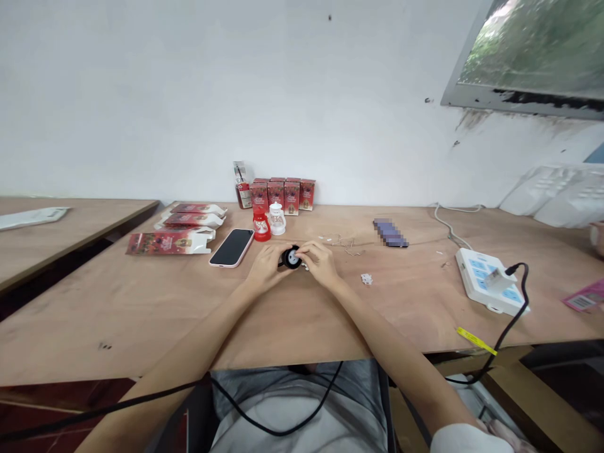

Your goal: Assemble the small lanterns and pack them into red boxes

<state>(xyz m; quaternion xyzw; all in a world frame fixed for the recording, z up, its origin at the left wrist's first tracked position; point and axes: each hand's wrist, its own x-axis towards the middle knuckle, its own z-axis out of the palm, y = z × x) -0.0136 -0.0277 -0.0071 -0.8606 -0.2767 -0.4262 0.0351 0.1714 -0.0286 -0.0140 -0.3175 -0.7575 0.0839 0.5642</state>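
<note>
Both my hands meet at the middle of the wooden table [141, 314]. My left hand [267, 265] and my right hand [319, 261] are closed around a small black lantern-like object [291, 257] with a white round part facing me. A red mini lantern [261, 226] and a white mini lantern [277, 220] stand just behind my hands. A phone [233, 246] in a pink case lies face up to the left of them.
Several small red boxes [283, 195] stand against the wall, with flat red-and-white cartons [172, 241] to the left. A white power strip [488, 286] with a black cable lies at the right. Small loose parts [367, 279] and wire bits [344, 242] lie behind my right hand.
</note>
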